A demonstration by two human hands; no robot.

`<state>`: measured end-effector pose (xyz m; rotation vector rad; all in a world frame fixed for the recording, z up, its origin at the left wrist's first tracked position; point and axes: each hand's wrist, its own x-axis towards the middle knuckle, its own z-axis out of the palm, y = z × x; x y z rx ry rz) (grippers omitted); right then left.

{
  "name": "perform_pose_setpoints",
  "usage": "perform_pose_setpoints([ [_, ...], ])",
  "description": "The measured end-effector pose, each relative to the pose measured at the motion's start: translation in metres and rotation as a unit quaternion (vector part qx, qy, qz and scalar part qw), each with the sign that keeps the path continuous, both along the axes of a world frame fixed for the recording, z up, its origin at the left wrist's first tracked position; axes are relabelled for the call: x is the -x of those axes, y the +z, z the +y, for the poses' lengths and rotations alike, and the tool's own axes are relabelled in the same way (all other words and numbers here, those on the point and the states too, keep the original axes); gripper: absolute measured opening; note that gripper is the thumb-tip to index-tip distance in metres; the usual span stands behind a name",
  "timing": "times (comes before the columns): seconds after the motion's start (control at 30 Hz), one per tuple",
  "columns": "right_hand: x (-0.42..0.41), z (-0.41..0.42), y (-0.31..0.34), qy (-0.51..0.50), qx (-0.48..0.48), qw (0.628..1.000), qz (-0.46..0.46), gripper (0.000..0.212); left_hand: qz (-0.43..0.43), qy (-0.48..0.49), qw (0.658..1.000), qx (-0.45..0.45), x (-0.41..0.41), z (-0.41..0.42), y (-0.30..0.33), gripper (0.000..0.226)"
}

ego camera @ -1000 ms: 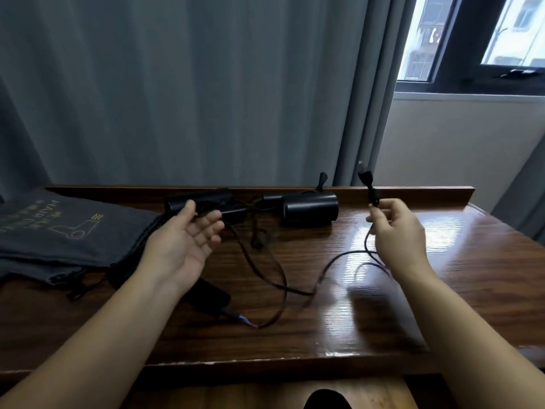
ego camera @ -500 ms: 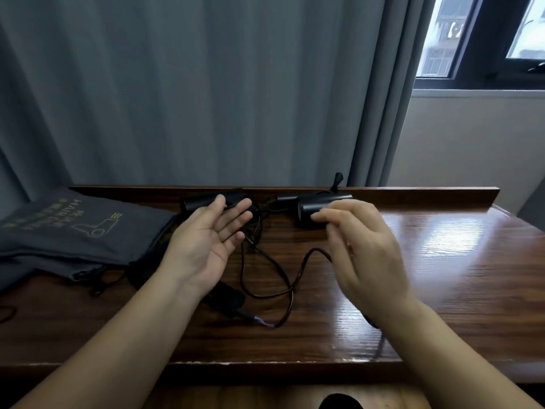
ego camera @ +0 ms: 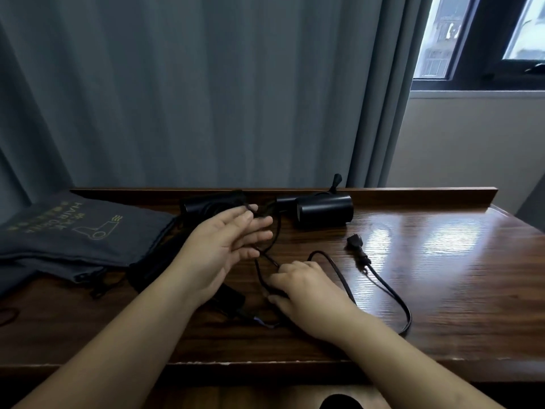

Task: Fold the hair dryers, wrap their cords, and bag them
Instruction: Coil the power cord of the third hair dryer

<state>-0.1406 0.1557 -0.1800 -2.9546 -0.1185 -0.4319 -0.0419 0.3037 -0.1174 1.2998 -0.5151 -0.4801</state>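
Plug (ego camera: 357,247) now dropped on table (ego camera: 442,276); right hand (ego camera: 306,286) seemingly pinches cord (ego camera: 339,270), left hand (ego camera: 227,240) spread, cord looped over: wrapping underway.

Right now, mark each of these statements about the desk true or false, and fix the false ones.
1. The plug lies on the desk, free of both hands. True.
2. The right hand holds the plug up in the air. False: it grips the cord down at the desk.
3. The grey bag lies at the left. True.
4. The hair dryer at the back is inside the bag. False: it lies bare on the desk.
5. The left hand is a closed fist. False: its fingers are spread, with cord looped over them.
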Motion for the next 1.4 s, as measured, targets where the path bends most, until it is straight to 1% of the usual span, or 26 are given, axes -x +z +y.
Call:
perform_pose_setpoints([
  [0.07, 0.004, -0.007, 0.001, 0.006, -0.143, 0.986, -0.089, 0.020, -0.058, 0.055, 0.996, -0.041, -0.001, 0.003, 0.000, 0.026],
  [0.13, 0.009, -0.016, 0.011, -0.015, -0.298, 0.943, -0.148, 0.021, -0.080, 0.166, 0.982, -0.046, -0.008, 0.005, -0.002, 0.026],
  [0.2, 0.016, -0.026, 0.029, 0.010, -0.445, 0.875, -0.190, 0.019, -0.091, 0.255, 0.960, -0.075, -0.017, 0.006, -0.009, 0.017],
  [0.23, 0.018, -0.031, 0.037, 0.045, -0.524, 0.825, -0.207, 0.018, -0.100, 0.265, 0.953, -0.106, -0.020, 0.006, -0.012, 0.019],
  [0.3, 0.025, -0.040, 0.052, 0.111, -0.663, 0.707, -0.219, 0.029, -0.102, 0.220, 0.957, -0.159, -0.023, 0.004, -0.020, 0.035],
  [0.33, 0.027, -0.045, 0.059, 0.131, -0.710, 0.656, -0.220, 0.027, -0.091, 0.178, 0.963, -0.179, -0.022, 0.003, -0.022, 0.044],
  [0.37, 0.030, -0.047, 0.066, 0.140, -0.747, 0.614, -0.214, 0.026, -0.076, 0.132, 0.969, -0.196, -0.020, 0.001, -0.023, 0.051],
  [0.43, 0.034, -0.053, 0.074, 0.152, -0.798, 0.544, -0.210, 0.032, -0.065, 0.053, 0.970, -0.228, -0.015, -0.004, -0.026, 0.065],
  [0.5, 0.037, -0.061, 0.078, 0.172, -0.834, 0.481, -0.207, 0.033, -0.098, 0.020, 0.957, -0.271, -0.017, -0.013, -0.029, 0.081],
  [0.57, 0.038, -0.068, 0.079, 0.197, -0.860, 0.435, -0.182, 0.035, -0.162, 0.012, 0.924, -0.346, -0.023, -0.022, -0.030, 0.085],
  [0.6, 0.038, -0.071, 0.079, 0.218, -0.871, 0.410, -0.159, 0.035, -0.210, 0.004, 0.894, -0.396, -0.026, -0.025, -0.031, 0.083],
  [0.63, 0.038, -0.072, 0.079, 0.228, -0.881, 0.390, -0.141, 0.036, -0.264, -0.005, 0.855, -0.446, -0.031, -0.029, -0.034, 0.079],
  [0.7, 0.039, -0.078, 0.078, 0.227, -0.891, 0.374, -0.124, 0.038, -0.356, -0.021, 0.770, -0.529, -0.037, -0.035, -0.037, 0.068],
  [0.73, 0.040, -0.081, 0.076, 0.220, -0.895, 0.367, -0.123, 0.039, -0.380, -0.033, 0.742, -0.551, -0.039, -0.037, -0.038, 0.061],
  [0.77, 0.042, -0.082, 0.075, 0.215, -0.900, 0.359, -0.124, 0.039, -0.394, -0.048, 0.730, -0.556, -0.039, -0.040, -0.037, 0.057],
  [0.83, 0.045, -0.084, 0.073, 0.217, -0.908, 0.338, -0.117, 0.037, -0.407, -0.084, 0.740, -0.529, -0.038, -0.046, -0.036, 0.063],
  [0.93, 0.045, -0.083, 0.077, 0.205, -0.911, 0.341, -0.110, 0.035, -0.421, -0.127, 0.774, -0.455, -0.032, -0.055, -0.035, 0.074],
  [1.0, 0.044, -0.079, 0.081, 0.179, -0.910, 0.356, -0.119, 0.035, -0.436, -0.148, 0.785, -0.414, -0.027, -0.061, -0.037, 0.064],
  [1.1, 0.043, -0.079, 0.081, 0.133, -0.909, 0.371, -0.138, 0.035, -0.488, -0.107, 0.769, -0.399, -0.023, -0.070, -0.042, 0.034],
  [1.17, 0.038, -0.082, 0.081, 0.157, -0.912, 0.358, -0.122, 0.038, -0.484, -0.052, 0.789, -0.374, -0.026, -0.069, -0.043, 0.025],
  [1.2, 0.035, -0.081, 0.079, 0.165, -0.910, 0.361, -0.123, 0.040, -0.472, -0.021, 0.802, -0.365, -0.028, -0.066, -0.043, 0.024],
  [1.23, 0.033, -0.080, 0.078, 0.141, -0.904, 0.379, -0.138, 0.039, -0.460, 0.011, 0.813, -0.357, -0.030, -0.062, -0.041, 0.023],
  [1.3, 0.028, -0.081, 0.071, 0.044, -0.877, 0.444, -0.178, 0.033, -0.444, 0.071, 0.828, -0.335, -0.034, -0.052, -0.036, 0.022],
  [1.33, 0.023, -0.083, 0.063, -0.008, -0.856, 0.484, -0.180, 0.030, -0.438, 0.100, 0.835, -0.318, -0.034, -0.046, -0.032, 0.021],
  [1.37, 0.018, -0.085, 0.055, -0.064, -0.825, 0.535, -0.171, 0.027, -0.429, 0.126, 0.843, -0.298, -0.033, -0.041, -0.027, 0.020],
  [1.4, 0.013, -0.087, 0.045, -0.130, -0.776, 0.596, -0.161, 0.023, -0.417, 0.147, 0.852, -0.279, -0.032, -0.037, -0.021, 0.020],
])
